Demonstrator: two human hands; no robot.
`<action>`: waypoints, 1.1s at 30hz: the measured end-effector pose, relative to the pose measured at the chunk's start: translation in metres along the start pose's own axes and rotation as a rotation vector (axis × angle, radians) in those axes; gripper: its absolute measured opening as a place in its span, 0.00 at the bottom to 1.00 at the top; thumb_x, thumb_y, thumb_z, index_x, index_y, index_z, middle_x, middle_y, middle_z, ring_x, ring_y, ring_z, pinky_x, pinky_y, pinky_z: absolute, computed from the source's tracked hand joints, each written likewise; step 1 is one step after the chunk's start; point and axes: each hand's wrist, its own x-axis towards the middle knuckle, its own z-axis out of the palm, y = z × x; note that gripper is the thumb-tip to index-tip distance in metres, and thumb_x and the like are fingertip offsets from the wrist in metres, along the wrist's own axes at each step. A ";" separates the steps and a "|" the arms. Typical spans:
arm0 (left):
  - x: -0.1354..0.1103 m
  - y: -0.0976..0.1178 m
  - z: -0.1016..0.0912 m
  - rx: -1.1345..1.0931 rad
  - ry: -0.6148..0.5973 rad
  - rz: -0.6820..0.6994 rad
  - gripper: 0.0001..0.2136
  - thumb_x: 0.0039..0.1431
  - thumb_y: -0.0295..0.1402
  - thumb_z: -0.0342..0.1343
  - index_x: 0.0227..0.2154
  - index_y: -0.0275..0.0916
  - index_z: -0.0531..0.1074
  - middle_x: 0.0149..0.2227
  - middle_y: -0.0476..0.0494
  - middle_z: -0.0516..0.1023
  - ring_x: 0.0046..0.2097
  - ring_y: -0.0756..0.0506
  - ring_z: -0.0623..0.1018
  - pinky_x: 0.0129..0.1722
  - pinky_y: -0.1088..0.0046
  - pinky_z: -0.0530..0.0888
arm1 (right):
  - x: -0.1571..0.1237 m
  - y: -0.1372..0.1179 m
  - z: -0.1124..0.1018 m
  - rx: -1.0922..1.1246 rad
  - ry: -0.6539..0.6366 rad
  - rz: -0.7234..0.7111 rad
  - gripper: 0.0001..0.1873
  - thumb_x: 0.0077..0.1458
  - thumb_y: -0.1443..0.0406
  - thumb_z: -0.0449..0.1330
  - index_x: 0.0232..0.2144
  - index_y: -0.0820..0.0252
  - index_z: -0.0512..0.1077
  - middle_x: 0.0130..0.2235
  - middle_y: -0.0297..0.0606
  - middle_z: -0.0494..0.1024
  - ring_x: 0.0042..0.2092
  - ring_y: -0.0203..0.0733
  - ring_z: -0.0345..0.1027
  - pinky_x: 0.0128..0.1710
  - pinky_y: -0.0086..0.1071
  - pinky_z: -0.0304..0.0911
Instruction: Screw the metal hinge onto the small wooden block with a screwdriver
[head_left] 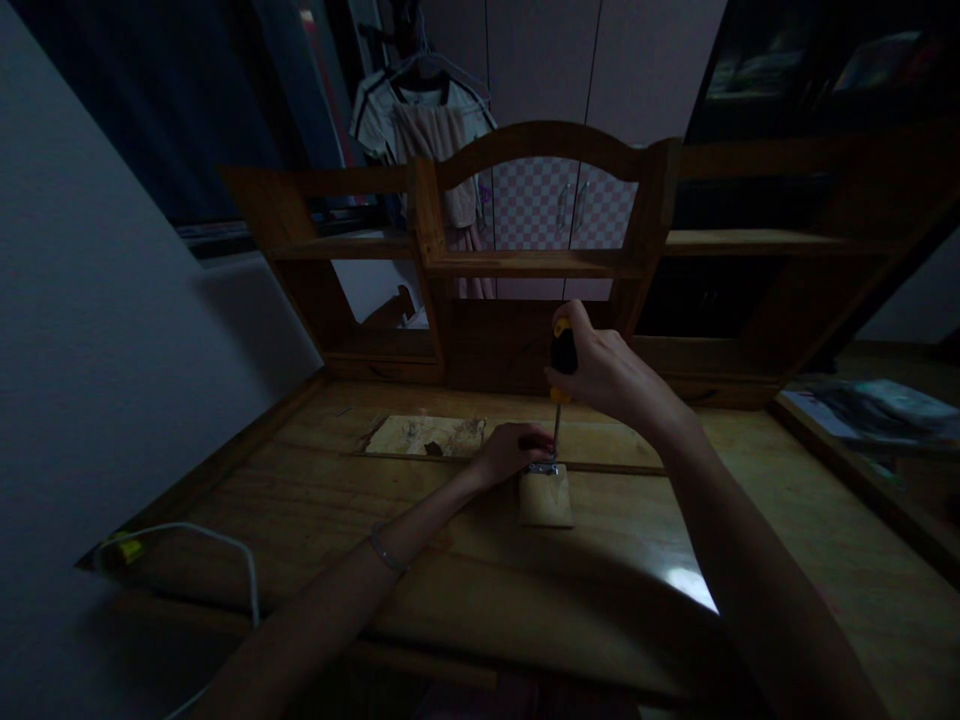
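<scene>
My right hand [600, 362] is wrapped round the yellow and black handle of a screwdriver [562, 355], which stands nearly upright. Its shaft runs down to a small metal hinge [543, 468] at the far edge of a small wooden block [546, 498] on the desk. Beside the shaft, my left hand [514, 452] has its fingers bent at the hinge. They appear to press or pinch there, but the fingertips are partly hidden, and what they hold cannot be made out. The tip of the screwdriver meets the hinge; any screw is too small to see.
Behind the hands rises a wooden shelf unit [525, 265] along the back of the desk [450, 560]. A stained pale strip [427, 436] lies left of my left hand. A white cable [225, 535] loops at the lower left near a yellow object [127, 547].
</scene>
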 end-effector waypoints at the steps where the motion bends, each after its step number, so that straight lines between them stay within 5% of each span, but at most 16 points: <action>1: 0.000 0.001 0.000 0.003 0.000 -0.002 0.10 0.53 0.27 0.62 0.40 0.33 0.77 0.39 0.44 0.80 0.42 0.48 0.79 0.46 0.75 0.73 | 0.000 0.000 0.000 -0.002 0.004 0.000 0.25 0.51 0.63 0.57 0.50 0.60 0.54 0.31 0.37 0.69 0.30 0.38 0.63 0.29 0.30 0.51; 33: -0.001 0.003 -0.001 0.002 -0.015 0.006 0.11 0.53 0.28 0.61 0.40 0.32 0.77 0.40 0.43 0.80 0.42 0.48 0.79 0.47 0.73 0.72 | 0.000 0.001 0.000 0.017 0.004 -0.021 0.25 0.51 0.62 0.58 0.50 0.59 0.54 0.31 0.36 0.69 0.30 0.38 0.63 0.28 0.29 0.49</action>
